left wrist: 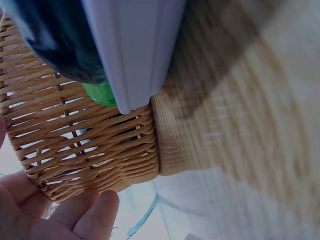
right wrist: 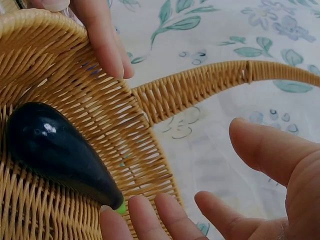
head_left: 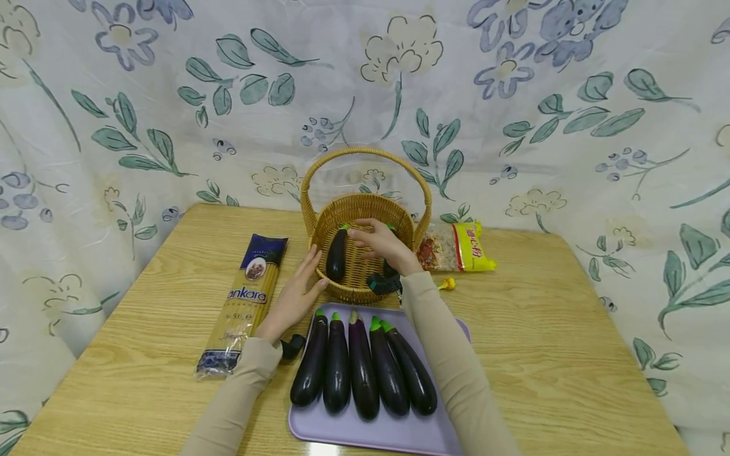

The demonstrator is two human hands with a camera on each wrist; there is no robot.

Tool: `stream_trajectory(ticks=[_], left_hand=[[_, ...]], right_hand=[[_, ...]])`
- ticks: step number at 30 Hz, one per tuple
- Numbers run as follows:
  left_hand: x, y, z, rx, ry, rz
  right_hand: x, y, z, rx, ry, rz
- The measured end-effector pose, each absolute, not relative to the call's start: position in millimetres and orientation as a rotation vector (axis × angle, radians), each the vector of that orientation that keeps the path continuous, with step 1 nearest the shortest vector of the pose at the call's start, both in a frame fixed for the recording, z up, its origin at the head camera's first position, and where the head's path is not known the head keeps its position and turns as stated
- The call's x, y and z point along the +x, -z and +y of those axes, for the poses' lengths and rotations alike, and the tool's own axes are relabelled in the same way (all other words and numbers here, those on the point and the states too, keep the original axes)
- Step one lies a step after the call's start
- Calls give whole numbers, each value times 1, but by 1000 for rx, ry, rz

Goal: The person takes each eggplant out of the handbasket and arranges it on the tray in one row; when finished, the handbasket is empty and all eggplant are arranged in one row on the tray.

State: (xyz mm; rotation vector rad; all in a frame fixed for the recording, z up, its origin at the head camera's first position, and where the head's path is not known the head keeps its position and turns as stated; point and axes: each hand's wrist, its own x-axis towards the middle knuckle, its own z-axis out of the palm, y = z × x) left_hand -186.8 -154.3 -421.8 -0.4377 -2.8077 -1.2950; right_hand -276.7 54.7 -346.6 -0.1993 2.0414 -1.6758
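A wicker basket [head_left: 356, 269] with a tall arched handle stands at the back of the table. One dark eggplant [head_left: 337, 255] lies in its left side, green stem toward the back. Another eggplant [head_left: 390, 268] on the right is mostly hidden by my right hand and wrist. My left hand [head_left: 293, 299] touches the basket's left front, fingers extended along the side and thumb at the front rim. Over the basket's interior is my right hand [head_left: 381, 242], fingers spread and holding nothing; in the right wrist view its fingertips appear near the left eggplant's green stem end.
In front of the basket lies a purple tray [head_left: 342, 429] with several eggplants [head_left: 361, 373] in a row. A spaghetti pack [head_left: 244, 304] is on the left. To the right are a yellow-labelled bag [head_left: 459, 247] and a small yellow item [head_left: 447, 284]. Floral cloth [head_left: 342, 82] hangs behind.
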Motion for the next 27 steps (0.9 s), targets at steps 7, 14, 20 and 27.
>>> stream_trajectory(ticks=[7,14,20,27], left_hand=[[-187,422,-155,-437,1296,-2799],[-187,422,-154,-434,1316,-2800],[-186,422,-154,-430,1305,-2801],[-186,420,-154,-430,1296,-2802]], right_hand=[[-283,352,47,-204,1654,2054],[-288,358,39,-184,1599,2094],[-289,361,37,-145,1617,2105],[-293,363,32,-135,1610,2111]])
